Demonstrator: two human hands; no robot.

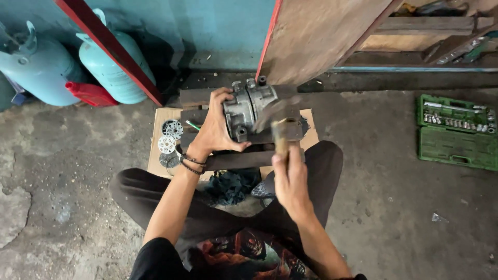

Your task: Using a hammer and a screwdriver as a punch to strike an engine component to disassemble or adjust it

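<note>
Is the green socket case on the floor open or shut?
Open: the green socket case lies with both halves spread flat, sockets showing in the far half.

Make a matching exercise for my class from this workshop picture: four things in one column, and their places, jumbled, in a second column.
Things:
1. metal compressor body
2. hammer
3. green socket set case
4. pale blue gas cylinders

Places:
A. open on the floor, far right
B. against the wall, upper left
C. in the right hand
D. steadied by the left hand on dark blocks

Pairs: 1-D, 2-C, 3-A, 4-B
</note>
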